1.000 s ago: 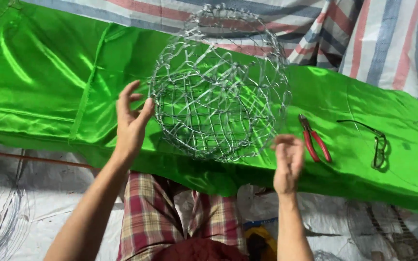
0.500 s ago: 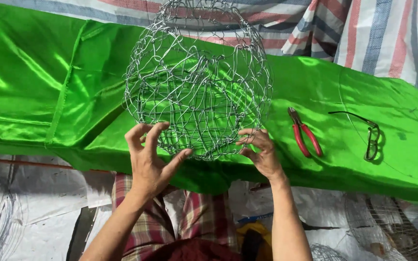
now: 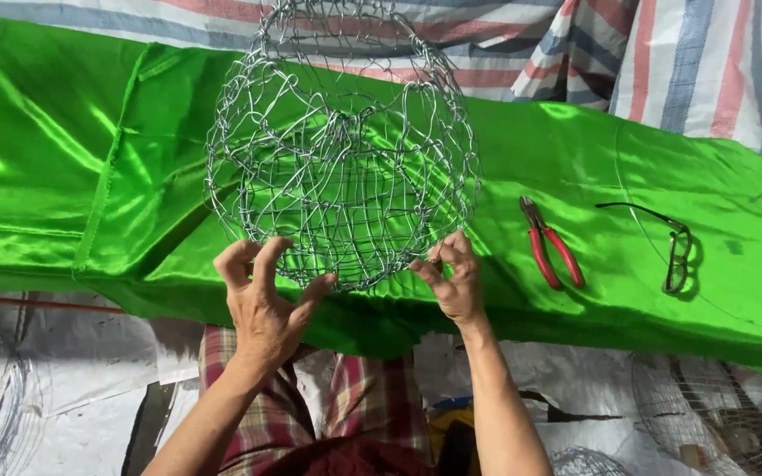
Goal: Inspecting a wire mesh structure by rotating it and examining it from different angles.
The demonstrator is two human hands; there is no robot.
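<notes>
We see a round wire ball (image 3: 343, 145), a cage of bent silvery wire, standing on a sheet of shiny green cloth (image 3: 90, 176) that drapes over the tabletop. The ball sits near the middle of the view, its top reaching up in front of a striped tarpaulin (image 3: 698, 79) of red, blue and white that hangs behind the cloth.

Our left hand (image 3: 262, 304) is at the lower left of the ball. Its fingers (image 3: 268, 256) are spread and curled, the tips touching the lowest wires, the thumb reaching towards the underside. Whether they actually grip a wire we cannot tell. Our right hand (image 3: 456, 278) is at the lower right of the ball, with its fingers (image 3: 438, 256) drawn together and pinched on a wire at the ball's bottom edge.

To the right of the ball, well apart from the right hand, a pair of pliers (image 3: 550, 242) with red handles lies flat on the cloth, handles pointing towards us. Further right lies a pair of glasses (image 3: 670, 238) with dark frames, arms unfolded.

Below the cloth's edge we see a checked garment (image 3: 257, 414) over the lap, and a pale, stained sheet (image 3: 55, 388) covering the floor. At the lower right, more wire mesh (image 3: 707, 414) rests on the floor.
</notes>
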